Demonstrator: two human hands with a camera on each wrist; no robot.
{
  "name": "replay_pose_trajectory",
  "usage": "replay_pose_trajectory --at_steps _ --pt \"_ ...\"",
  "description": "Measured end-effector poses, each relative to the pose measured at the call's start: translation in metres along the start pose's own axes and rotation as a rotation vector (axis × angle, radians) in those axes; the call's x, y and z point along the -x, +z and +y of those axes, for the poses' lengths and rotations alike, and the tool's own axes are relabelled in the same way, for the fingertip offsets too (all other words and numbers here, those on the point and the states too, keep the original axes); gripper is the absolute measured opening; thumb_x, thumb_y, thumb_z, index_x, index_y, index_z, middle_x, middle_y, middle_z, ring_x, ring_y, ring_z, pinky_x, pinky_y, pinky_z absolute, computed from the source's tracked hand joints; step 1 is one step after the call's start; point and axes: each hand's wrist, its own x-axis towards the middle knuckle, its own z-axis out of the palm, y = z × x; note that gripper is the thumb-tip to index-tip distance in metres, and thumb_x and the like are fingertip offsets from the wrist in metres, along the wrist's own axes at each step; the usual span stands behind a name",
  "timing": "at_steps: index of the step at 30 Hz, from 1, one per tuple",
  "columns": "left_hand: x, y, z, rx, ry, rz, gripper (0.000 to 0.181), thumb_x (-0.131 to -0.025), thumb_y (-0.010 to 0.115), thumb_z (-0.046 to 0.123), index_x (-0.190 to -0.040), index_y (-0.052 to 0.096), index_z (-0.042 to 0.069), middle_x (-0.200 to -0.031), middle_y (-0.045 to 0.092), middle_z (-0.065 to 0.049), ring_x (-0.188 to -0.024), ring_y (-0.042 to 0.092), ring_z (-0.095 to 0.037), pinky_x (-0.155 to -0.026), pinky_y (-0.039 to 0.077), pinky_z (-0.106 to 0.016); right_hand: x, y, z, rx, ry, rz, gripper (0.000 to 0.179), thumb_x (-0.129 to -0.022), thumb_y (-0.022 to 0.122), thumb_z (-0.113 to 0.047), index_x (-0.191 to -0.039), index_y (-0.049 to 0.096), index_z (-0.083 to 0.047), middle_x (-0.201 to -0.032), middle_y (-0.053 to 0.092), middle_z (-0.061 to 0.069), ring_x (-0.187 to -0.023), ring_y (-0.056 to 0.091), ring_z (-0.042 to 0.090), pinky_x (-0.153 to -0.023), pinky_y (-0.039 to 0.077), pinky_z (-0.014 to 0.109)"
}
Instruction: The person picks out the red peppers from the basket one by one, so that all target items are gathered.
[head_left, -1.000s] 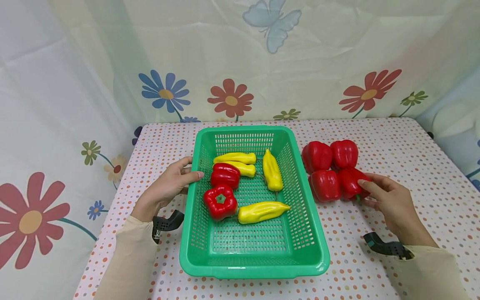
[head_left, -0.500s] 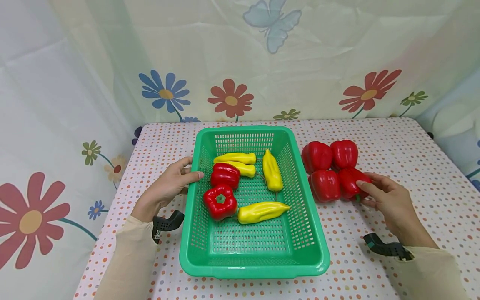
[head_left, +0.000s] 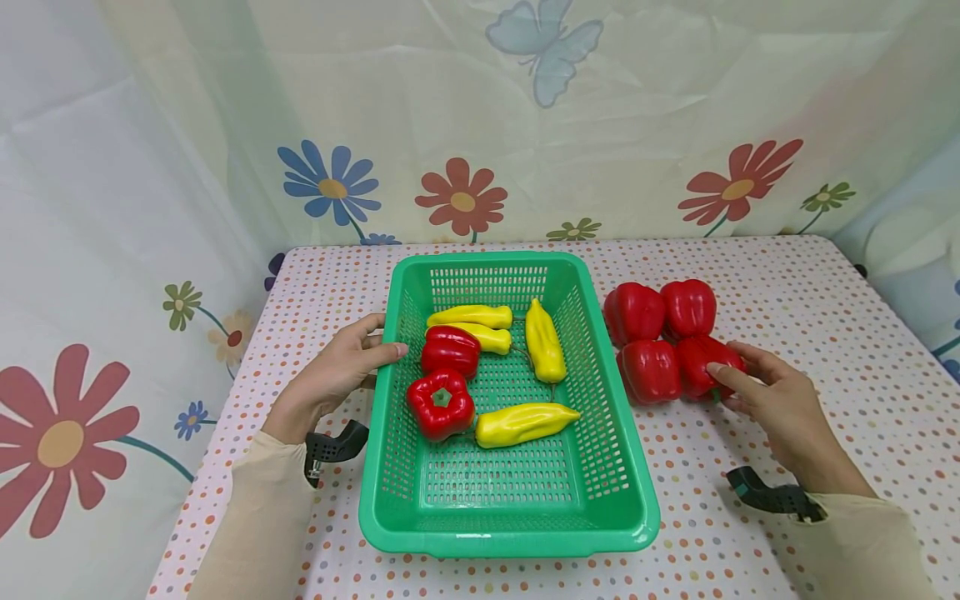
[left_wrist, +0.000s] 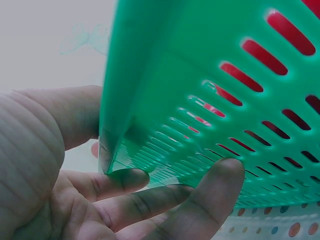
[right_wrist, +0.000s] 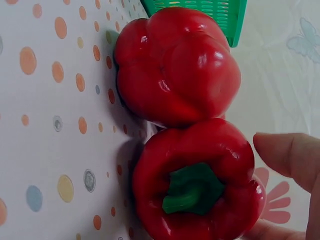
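At the left side of the green basket, my left hand grips the rim, thumb over the top. Fingers rest against the outside of its slotted wall in the left wrist view. My right hand is around the nearest-right red bell pepper, which lies on the table with its green stem toward me. In the right wrist view the thumb stands slightly apart from the pepper's skin; the other fingers are mostly hidden behind it. Another bell pepper touches it on the left.
Two more red bell peppers sit just behind, close to the basket's right wall. Inside the basket lie two red bell peppers and several yellow peppers. A dotted cloth covers the table; a flowered curtain hangs behind.
My right thumb has shifted slightly left across the pepper, and the hand has spread a little. The left hand, the basket and its contents have not moved.
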Motion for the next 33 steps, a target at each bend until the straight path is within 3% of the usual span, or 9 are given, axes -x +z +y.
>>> replay_pose_trajectory --at_steps 9,11,13,16,18,25,33 --pt "0.0 0.0 0.0 0.0 0.003 0.001 0.055 -0.105 0.058 0.011 -0.154 0.037 -0.001 -0.134 0.062 -0.034 -0.093 0.077 -0.038 -0.072 0.065 -0.054 0.001 -0.001 -0.006 -0.004 -0.03 -0.067 0.084 -0.107 0.056 -0.04 -0.165 0.01 0.0 -0.16 0.021 0.041 -0.136 0.031 0.062 -0.065 0.054 0.008" --pt "0.0 0.0 0.0 0.001 0.001 0.001 0.056 -0.105 0.058 0.011 -0.155 0.036 -0.001 -0.134 0.062 -0.034 -0.093 0.077 -0.037 -0.072 0.065 -0.054 0.002 -0.001 -0.009 0.022 -0.028 -0.069 0.086 -0.106 0.056 -0.04 -0.166 0.008 -0.001 -0.161 0.018 0.042 -0.138 0.029 0.064 -0.073 0.062 0.02" --pt "0.0 0.0 0.0 0.002 -0.001 0.002 0.056 -0.105 0.058 0.011 -0.155 0.036 -0.001 -0.134 0.062 -0.034 -0.093 0.077 -0.037 -0.072 0.065 -0.053 0.004 -0.001 -0.013 0.044 -0.024 -0.061 0.087 -0.106 0.056 -0.041 -0.166 0.007 -0.002 -0.163 0.014 0.041 -0.142 0.023 0.066 -0.086 0.065 0.043" --pt "0.0 0.0 0.0 0.003 -0.005 0.003 0.056 -0.105 0.058 0.011 -0.155 0.036 -0.001 -0.134 0.062 -0.034 -0.093 0.078 -0.036 -0.073 0.065 -0.053 0.007 -0.002 -0.02 0.07 -0.025 -0.045 0.087 -0.106 0.055 -0.043 -0.167 0.006 -0.004 -0.166 0.007 0.038 -0.147 0.012 0.067 -0.097 0.048 0.076" --pt "0.0 0.0 0.0 0.003 -0.007 0.004 0.056 -0.105 0.058 0.011 -0.155 0.036 -0.001 -0.134 0.062 -0.034 -0.093 0.077 -0.036 -0.073 0.065 -0.053 0.01 -0.002 -0.026 0.081 -0.04 -0.029 0.086 -0.105 0.055 -0.042 -0.167 0.006 -0.005 -0.168 0.004 0.036 -0.149 0.006 0.066 -0.096 0.04 0.084" --pt "0.0 0.0 0.001 -0.009 -0.017 0.014 0.056 -0.105 0.059 0.012 -0.155 0.037 0.001 -0.134 0.062 -0.032 -0.095 0.077 -0.037 -0.074 0.065 -0.052 0.019 0.002 -0.048 0.117 -0.129 -0.007 0.084 -0.105 0.057 -0.04 -0.168 0.01 -0.008 -0.169 0.006 0.034 -0.15 0.004 0.064 -0.09 0.043 0.084" --pt "-0.001 0.001 0.002 -0.016 -0.023 0.027 0.055 -0.105 0.059 0.013 -0.154 0.038 0.002 -0.133 0.063 -0.031 -0.098 0.076 -0.038 -0.076 0.065 -0.052 0.03 0.008 -0.077 0.148 -0.21 0.017 0.087 -0.101 0.066 -0.038 -0.168 0.016 -0.014 -0.169 0.015 0.031 -0.147 0.016 0.065 -0.085 0.05 0.079"
